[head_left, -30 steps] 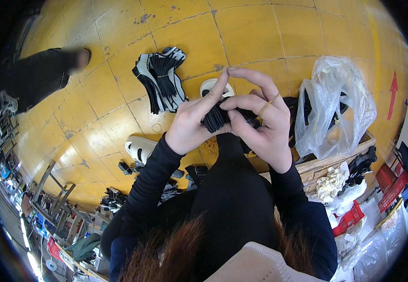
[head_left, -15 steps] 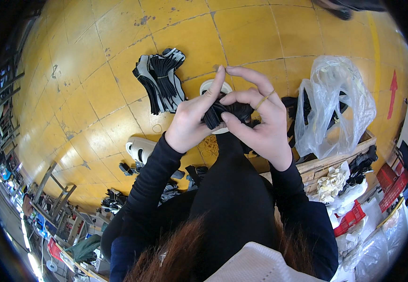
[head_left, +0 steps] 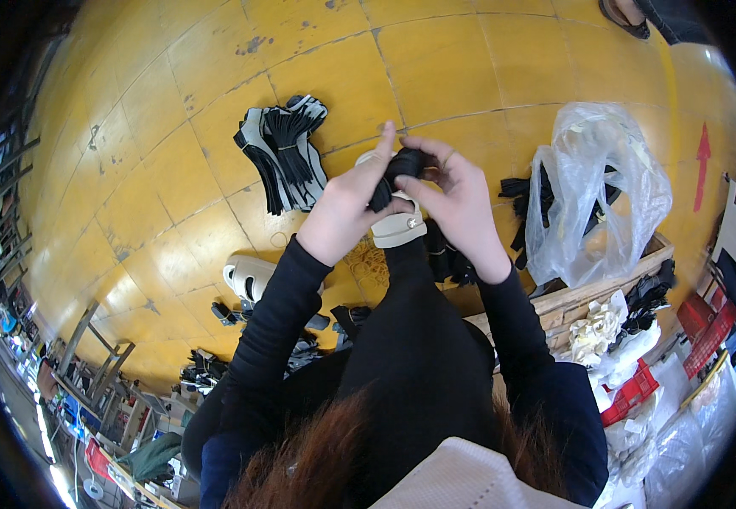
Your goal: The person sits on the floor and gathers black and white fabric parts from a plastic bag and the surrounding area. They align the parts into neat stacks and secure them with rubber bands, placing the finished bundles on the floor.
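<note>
A bundle of black strips (head_left: 405,165) is held between my two hands over a cream clog on my foot (head_left: 399,230). My left hand (head_left: 344,209) grips its left side, thumb pointing up. My right hand (head_left: 455,197) closes on its right side, fingers curled round the far end. Where my fingers meet the bundle is partly hidden. Left of my hands, a larger stack of black and grey strips (head_left: 287,151), banded round its middle, lies on the yellow floor. Below my left hand is a loose pile of yellowish rubber bands (head_left: 368,261).
A clear plastic bag (head_left: 597,195) with dark pieces stands at right by a wooden crate (head_left: 559,307). Another cream clog (head_left: 250,277) lies left of my left forearm. More black bundles (head_left: 208,367) are at lower left. Another person's foot (head_left: 628,17) shows at top right.
The thin tan band seen round a right-hand finger no longer shows there. My right fingers have curled onto the bundle, which has turned and risen slightly. The other person's foot has come further into view.
</note>
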Demonstrator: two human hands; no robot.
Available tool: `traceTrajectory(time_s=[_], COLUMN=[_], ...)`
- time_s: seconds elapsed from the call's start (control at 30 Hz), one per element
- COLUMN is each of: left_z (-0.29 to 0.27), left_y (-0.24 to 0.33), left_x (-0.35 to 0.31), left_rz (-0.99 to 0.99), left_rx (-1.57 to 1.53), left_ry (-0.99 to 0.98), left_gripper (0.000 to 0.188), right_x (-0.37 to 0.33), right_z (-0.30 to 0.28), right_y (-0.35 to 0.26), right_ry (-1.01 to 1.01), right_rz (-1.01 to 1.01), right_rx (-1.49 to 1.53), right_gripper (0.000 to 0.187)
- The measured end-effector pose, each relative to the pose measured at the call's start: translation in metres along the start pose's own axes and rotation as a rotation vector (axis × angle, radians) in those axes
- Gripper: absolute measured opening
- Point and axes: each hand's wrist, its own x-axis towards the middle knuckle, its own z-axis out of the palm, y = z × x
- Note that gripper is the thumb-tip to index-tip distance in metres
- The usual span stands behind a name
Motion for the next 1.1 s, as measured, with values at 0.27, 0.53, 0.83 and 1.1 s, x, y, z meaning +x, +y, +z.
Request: traceTrajectory(time_s=[0.27,0.53,0.83,1.1], left_z=[0.060,0.098,0.133,0.143], left_y=[-0.100,-0.137,-0.183,-0.165], left_x=[0.028,0.049,0.063,0.071], left_rz=[-0.316,-0.351,-0.524,-0.569], left_rx=[-0.405,-0.023,-0.093,-0.124], left_ry=[0.157,0.103,0.297,0.376], left_gripper=[0.034,0.028,0.028,0.027], right_x=[0.074,0.089,0.083,0.073], right_z=[-0.034,-0.032,-0.010,0.006], right_y=[0.111,0.132,0.151,0.165], right_ry=[0.029,-0.067,0.294,0.286], right_rz=[0.126,-0.289,-0.073,-0.136], right_rx=[-0.073,-0.627,-0.505,-0.572], right_gripper=[0.046,0.023,0.032,0.046])
